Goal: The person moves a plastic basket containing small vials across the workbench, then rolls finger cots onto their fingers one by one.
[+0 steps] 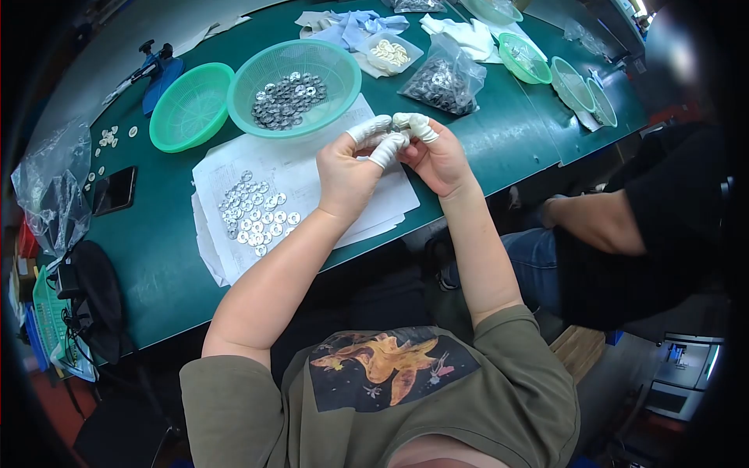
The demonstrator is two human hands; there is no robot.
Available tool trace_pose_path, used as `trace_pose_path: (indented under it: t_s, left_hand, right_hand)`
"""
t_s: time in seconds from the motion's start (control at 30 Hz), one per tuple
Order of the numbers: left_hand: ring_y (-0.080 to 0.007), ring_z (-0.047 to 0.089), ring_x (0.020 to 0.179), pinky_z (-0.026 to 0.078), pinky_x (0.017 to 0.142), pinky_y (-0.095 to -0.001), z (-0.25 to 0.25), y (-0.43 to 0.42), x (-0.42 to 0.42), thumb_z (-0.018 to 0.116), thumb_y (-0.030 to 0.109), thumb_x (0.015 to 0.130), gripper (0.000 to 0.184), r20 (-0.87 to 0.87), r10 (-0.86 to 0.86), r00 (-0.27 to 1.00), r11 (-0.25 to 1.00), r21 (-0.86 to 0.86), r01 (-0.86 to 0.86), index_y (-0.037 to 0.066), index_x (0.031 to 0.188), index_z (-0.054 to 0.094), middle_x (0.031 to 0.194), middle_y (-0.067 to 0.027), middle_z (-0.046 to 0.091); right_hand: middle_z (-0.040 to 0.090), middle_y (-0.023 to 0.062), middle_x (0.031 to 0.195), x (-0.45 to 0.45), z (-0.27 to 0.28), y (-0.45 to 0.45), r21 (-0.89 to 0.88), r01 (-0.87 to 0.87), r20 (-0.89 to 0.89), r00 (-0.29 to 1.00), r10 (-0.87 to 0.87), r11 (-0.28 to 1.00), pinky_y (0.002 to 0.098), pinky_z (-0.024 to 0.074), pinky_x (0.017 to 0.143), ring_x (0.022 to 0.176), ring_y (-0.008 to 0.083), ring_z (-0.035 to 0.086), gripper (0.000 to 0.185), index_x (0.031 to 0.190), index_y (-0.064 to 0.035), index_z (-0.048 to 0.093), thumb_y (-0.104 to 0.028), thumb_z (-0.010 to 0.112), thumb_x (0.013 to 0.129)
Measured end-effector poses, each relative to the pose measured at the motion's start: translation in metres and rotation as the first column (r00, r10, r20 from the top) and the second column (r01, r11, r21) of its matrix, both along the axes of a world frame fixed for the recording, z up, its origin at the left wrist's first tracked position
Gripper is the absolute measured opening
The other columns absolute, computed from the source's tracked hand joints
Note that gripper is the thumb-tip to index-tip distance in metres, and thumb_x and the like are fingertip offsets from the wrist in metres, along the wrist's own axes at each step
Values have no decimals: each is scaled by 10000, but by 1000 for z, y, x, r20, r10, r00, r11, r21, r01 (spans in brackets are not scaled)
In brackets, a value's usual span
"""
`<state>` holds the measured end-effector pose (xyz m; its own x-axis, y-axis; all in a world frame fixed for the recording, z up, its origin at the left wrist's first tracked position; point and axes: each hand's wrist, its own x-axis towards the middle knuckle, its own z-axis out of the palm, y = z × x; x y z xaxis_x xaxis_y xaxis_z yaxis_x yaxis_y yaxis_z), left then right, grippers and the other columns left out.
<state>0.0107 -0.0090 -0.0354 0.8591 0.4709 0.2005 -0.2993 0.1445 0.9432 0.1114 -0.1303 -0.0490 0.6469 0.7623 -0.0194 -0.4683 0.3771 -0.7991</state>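
My left hand (349,176) and my right hand (440,160) meet above the far part of the white paper sheets (312,175). White finger cots cover several fingertips on both hands. Pinched between the fingertips is a small grey metal piece (395,129), mostly hidden by the fingers. Shiny round metal discs with center holes (257,216) lie spread on the sheets, left of my left forearm. Beyond my hands, a large green mesh basket (240,100) contains many darker grey discs (285,101).
A smaller green basket (173,129), a phone (115,190) and cream rings (108,136) are on the left. Behind my hands are a bag of metal parts (445,78), a tray of rings (389,53) and cloths (355,30). A seated person (624,226) is at right.
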Motion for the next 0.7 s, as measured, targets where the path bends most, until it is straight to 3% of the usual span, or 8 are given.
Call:
trace_pose_path:
  t_s: [0.07, 0.13, 0.23, 0.37, 0.43, 0.7]
  left_hand:
    - [-105, 652, 788, 516, 698, -225, 1, 0, 0, 682, 50, 802, 249, 10, 15, 1000, 999, 44, -16, -32, 1034, 644, 882, -80, 693]
    - [-96, 649, 780, 513, 697, -224, 3, -2, -1, 688, 56, 798, 242, 12, 14, 1000, 998, 65, -15, -20, 1025, 655, 873, -70, 697]
    - [-88, 644, 768, 511, 692, -224, -2, -2, 1, 694, 61, 794, 250, 48, 22, 999, 993, 117, -27, -12, 1030, 658, 879, -71, 697]
    - [-87, 640, 756, 512, 686, -228, -3, -1, 0, 700, 70, 791, 260, 10, 6, 1000, 995, 104, -7, -18, 1032, 656, 873, -77, 697]
    - [-91, 638, 752, 514, 683, -233, -6, -1, 0, 703, 75, 791, 274, 20, 93, 995, 986, 139, -95, -25, 1040, 648, 870, -83, 694]
    - [-104, 636, 790, 510, 702, -231, -5, 3, 0, 697, 79, 805, 300, 2, 85, 996, 988, 130, -85, -35, 1072, 622, 900, -90, 683]
  right_hand:
    - [591, 8, 846, 0, 1, 0, 9, -11, 3, 1000, 11, 1000, 224, 415, 620, 638, 54, 480, 256, 1065, -16, 593, -224, 526, 931]
    - [583, 6, 835, 1, 2, -2, 68, -76, -148, 985, 85, 995, 221, 412, 619, 619, 46, 471, 265, 1065, -17, 576, -242, 509, 942]
    - [574, 1, 812, 3, 0, -2, 72, -127, -227, 964, 140, 989, 216, 402, 610, 606, 36, 462, 284, 1049, -23, 563, -280, 493, 950]
    - [568, -1, 781, 4, -3, -1, 8, -166, -188, 968, 165, 986, 220, 395, 595, 602, 50, 464, 298, 985, -30, 575, -313, 488, 950]
    - [564, -1, 754, 2, -2, 0, -68, -149, -121, 983, 140, 986, 228, 392, 583, 593, 71, 465, 312, 921, -43, 579, -341, 491, 945]
    - [598, 28, 732, -4, 4, 3, -166, -156, -63, 987, 147, 974, 238, 424, 565, 588, 88, 510, 328, 904, -48, 589, -354, 480, 950]
